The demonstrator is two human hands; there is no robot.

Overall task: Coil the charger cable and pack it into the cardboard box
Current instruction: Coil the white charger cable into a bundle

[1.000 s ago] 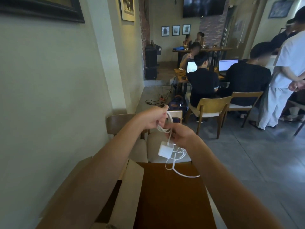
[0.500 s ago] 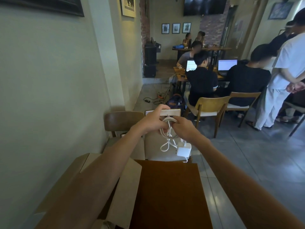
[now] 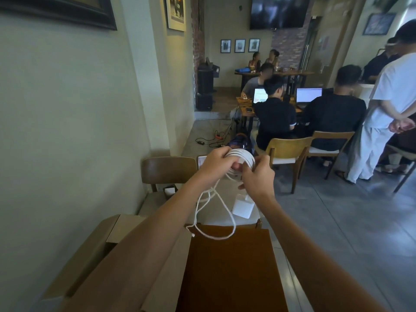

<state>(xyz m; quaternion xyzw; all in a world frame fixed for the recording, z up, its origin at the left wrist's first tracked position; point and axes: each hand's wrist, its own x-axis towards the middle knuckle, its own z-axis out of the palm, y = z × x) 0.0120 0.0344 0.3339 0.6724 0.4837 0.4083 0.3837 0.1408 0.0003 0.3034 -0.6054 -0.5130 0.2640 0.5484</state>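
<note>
Head view: both arms reach forward over a brown counter. The left hand and the right hand meet in the air beyond the counter's far edge, above a cushioned chair. Between them is a white cable, several turns of it gathered into a flat ring. The left grip is closed around the ring's left side, fingers wrapped over the strands. The right grip pinches the ring's right side, thumb and fingertips pressed onto the turns.

From the ring, loose cable hangs in slack loops; the lowest loop droops to the counter's far edge, and the plug end dangles just by the box flap. The white charger block hangs below the right hand, tilted, in front of the chair seat.

The cardboard box sits on the counter's left side against the wall, its flaps open; the left forearm crosses over it and hides most of the inside. None of the cable is in the box.

Farther back, people sit at tables with open laptops, and a person in white stands at the right.
</note>
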